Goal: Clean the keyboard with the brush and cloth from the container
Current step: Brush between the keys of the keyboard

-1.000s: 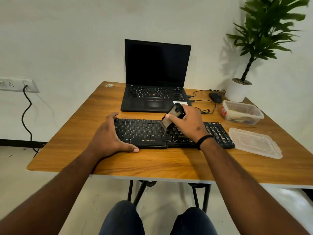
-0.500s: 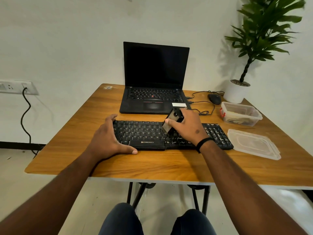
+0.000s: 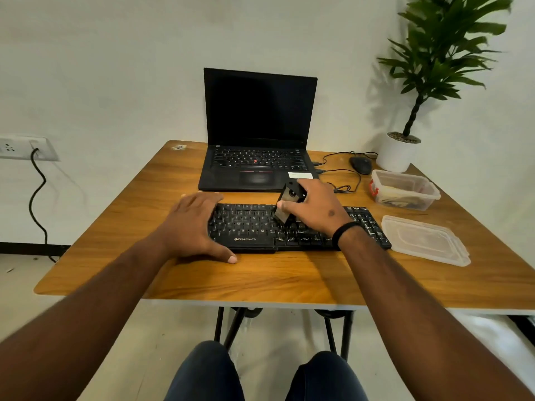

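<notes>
On the wooden table (image 3: 289,276), near its front edge, lies the black keyboard (image 3: 249,227), long side toward the person. Left hand (image 3: 191,227) rests on the keyboard's left end, palm down, fingers straight and spread over the far edge, thumb on the tabletop just in front of the near edge. Right hand (image 3: 315,209) sits over the keyboard's middle, fingers and thumb curled round the brush (image 3: 289,202); brush tilted, black top end pointing up and away, lower end down at the keys. Bristle contact with the keys: cannot tell, hidden by the hand. Black band on the right wrist.

Right of the keyboard, just beside its end, lies the clear lid (image 3: 425,240), flat. Beyond it stands the open clear container (image 3: 405,189), cloth-like contents inside, not distinguishable. Behind the keyboard: open laptop (image 3: 257,131), screen dark. Mouse (image 3: 360,164) and white-potted plant (image 3: 411,111) at the far right corner.
</notes>
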The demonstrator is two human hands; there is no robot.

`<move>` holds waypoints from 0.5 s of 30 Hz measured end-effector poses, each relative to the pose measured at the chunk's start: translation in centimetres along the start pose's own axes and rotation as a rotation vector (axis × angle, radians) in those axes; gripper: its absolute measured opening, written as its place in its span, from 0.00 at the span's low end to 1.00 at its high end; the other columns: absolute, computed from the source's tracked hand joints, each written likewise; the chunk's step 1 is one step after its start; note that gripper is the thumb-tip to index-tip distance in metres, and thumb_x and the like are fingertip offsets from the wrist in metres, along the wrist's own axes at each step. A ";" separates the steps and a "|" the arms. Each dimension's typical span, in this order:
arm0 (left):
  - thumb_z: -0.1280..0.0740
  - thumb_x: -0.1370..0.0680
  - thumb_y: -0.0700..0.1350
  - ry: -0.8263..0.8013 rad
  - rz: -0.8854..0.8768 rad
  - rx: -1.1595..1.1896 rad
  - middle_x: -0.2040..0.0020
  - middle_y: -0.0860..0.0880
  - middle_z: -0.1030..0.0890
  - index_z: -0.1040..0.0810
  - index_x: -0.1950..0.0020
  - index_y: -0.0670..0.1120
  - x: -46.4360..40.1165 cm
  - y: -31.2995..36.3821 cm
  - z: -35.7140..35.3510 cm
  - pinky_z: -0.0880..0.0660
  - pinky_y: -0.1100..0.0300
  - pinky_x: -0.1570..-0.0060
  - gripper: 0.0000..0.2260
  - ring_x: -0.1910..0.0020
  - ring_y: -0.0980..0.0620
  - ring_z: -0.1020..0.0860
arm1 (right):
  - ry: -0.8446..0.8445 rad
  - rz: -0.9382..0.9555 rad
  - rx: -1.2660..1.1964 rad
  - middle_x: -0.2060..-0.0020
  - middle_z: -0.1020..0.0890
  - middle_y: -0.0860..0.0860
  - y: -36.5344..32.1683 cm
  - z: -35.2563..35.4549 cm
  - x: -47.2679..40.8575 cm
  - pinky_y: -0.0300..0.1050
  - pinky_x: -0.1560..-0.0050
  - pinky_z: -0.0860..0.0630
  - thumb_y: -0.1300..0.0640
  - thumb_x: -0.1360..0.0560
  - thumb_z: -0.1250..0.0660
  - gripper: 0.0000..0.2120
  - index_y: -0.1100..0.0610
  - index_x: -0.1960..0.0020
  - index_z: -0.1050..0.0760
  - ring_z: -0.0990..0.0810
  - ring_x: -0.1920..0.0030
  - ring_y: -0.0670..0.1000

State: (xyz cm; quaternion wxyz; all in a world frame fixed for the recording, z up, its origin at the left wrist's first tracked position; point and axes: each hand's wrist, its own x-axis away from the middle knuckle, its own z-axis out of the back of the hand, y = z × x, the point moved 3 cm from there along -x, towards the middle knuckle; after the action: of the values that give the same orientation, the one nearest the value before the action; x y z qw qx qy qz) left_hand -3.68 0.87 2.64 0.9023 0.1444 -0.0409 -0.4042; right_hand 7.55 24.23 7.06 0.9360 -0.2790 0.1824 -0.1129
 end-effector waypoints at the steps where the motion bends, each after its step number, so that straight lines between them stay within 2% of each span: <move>1: 0.34 0.49 0.83 -0.071 -0.033 -0.058 0.20 0.49 0.42 0.49 0.19 0.52 -0.8 1.1 0.4 0.48 0.46 0.23 0.66 0.22 0.46 0.44 | -0.008 0.001 0.004 0.60 0.22 0.47 -0.1 0.1 -0.1 0.39 0.61 0.28 0.50 0.26 0.27 0.09 0.53 0.55 0.26 0.23 0.58 0.47; 5: 0.22 0.41 0.70 -0.258 -0.054 -0.041 0.25 0.50 0.33 0.41 0.20 0.49 -4.1 4.9 1.2 0.35 0.53 0.29 0.57 0.29 0.49 0.33 | 0.064 -0.032 0.125 0.58 0.22 0.48 0.0 0.6 -0.4 0.41 0.59 0.27 0.49 0.25 0.28 0.10 0.52 0.52 0.26 0.23 0.56 0.49; 7: 0.20 0.42 0.68 -0.289 -0.048 -0.054 0.29 0.51 0.31 0.35 0.24 0.49 -5.0 5.5 1.1 0.31 0.53 0.33 0.52 0.33 0.50 0.31 | -0.001 -0.034 0.069 0.59 0.21 0.49 0.1 0.7 -0.4 0.42 0.62 0.24 0.48 0.26 0.27 0.11 0.54 0.55 0.26 0.21 0.57 0.50; 9: 0.19 0.43 0.67 -0.292 -0.036 -0.051 0.31 0.52 0.32 0.32 0.26 0.51 -5.4 5.3 0.9 0.31 0.53 0.34 0.50 0.32 0.49 0.33 | -0.057 -0.029 -0.034 0.59 0.20 0.50 0.2 0.4 -0.3 0.44 0.61 0.21 0.49 0.27 0.26 0.11 0.54 0.56 0.25 0.20 0.57 0.50; 13: 0.18 0.43 0.64 -0.309 -0.006 -0.041 0.27 0.51 0.35 0.37 0.22 0.52 -5.5 5.3 0.9 0.35 0.50 0.31 0.55 0.29 0.48 0.37 | 0.130 -0.064 0.096 0.57 0.22 0.49 0.6 0.5 -0.4 0.41 0.57 0.27 0.48 0.25 0.29 0.12 0.55 0.49 0.24 0.23 0.55 0.49; 15: 0.17 0.43 0.63 -0.327 0.006 -0.066 0.28 0.50 0.35 0.37 0.22 0.52 -5.5 5.8 1.0 0.34 0.50 0.32 0.55 0.29 0.47 0.36 | 0.075 -0.049 0.037 0.57 0.21 0.50 0.5 0.3 -0.5 0.42 0.59 0.25 0.48 0.26 0.28 0.12 0.55 0.52 0.25 0.22 0.56 0.50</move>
State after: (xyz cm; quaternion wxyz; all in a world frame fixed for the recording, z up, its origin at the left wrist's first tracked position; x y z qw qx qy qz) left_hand -3.41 8.43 5.53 0.8891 0.0471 -0.1742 -0.4206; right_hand 7.24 24.93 7.20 0.9304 -0.2617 0.2085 -0.1496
